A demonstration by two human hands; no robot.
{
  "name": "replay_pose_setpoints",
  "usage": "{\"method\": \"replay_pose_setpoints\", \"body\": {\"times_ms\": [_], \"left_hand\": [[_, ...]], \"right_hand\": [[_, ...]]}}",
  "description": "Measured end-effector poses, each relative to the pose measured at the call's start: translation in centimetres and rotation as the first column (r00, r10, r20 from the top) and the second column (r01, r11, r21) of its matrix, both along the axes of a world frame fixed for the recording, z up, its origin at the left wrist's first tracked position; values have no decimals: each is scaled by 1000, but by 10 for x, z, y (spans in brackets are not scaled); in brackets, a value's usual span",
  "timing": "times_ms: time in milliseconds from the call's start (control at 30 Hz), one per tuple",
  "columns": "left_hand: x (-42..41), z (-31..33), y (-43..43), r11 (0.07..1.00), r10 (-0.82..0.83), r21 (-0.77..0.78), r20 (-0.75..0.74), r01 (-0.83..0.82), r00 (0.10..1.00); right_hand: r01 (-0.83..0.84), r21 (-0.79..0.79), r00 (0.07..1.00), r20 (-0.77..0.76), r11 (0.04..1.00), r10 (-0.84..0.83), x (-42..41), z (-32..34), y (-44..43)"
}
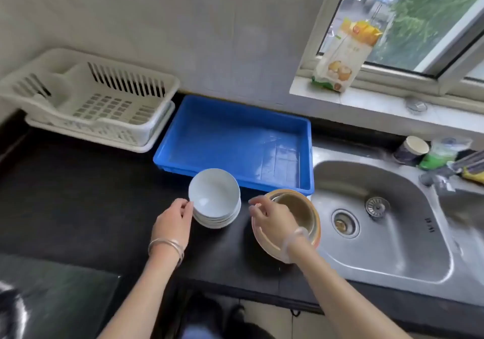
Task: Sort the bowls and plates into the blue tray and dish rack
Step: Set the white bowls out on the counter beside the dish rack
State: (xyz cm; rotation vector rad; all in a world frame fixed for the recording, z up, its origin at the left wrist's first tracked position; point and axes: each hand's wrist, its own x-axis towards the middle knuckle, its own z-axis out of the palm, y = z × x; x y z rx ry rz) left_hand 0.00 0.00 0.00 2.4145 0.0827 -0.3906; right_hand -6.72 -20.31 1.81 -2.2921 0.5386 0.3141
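A stack of several white bowls stands on the black counter just in front of the blue tray, which holds nothing. My left hand touches the stack's left rim with its fingertips. Right of it sits a stack of tan plates with a bowl on top. My right hand hovers over the left part of that stack, fingers loosely curled, gripping nothing that I can see. The white dish rack sits at the back left, with nothing in it.
A steel sink lies to the right of the plates. A paper cup and a green bottle stand behind it by the tap. A food packet leans on the window sill. A glass hob lies at front left.
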Motion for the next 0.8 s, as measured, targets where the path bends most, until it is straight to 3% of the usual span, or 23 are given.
{"method": "replay_pose_setpoints", "body": {"times_ms": [100, 200, 367, 600, 800], "left_hand": [[11, 0, -7, 995, 37, -93, 61, -31, 997], [20, -4, -11, 992, 19, -125, 43, -13, 999], [32, -10, -9, 981, -20, -193, -19, 16, 1000], [43, -14, 4, 948, -32, -318, -144, -16, 989], [50, -17, 9, 944, -102, -328, -178, 39, 979]], "right_hand": [[28, -83, 999, -38, 996, -31, 37, -3, 3], [73, -69, 994, -74, 995, -78, 58, -5, 14], [113, -212, 991, -52, 971, -127, 74, -8, 29], [27, -424, 999, -31, 905, -45, 81, -1, 40], [175, -379, 984, 78, 908, -157, 74, 13, 28]]}}
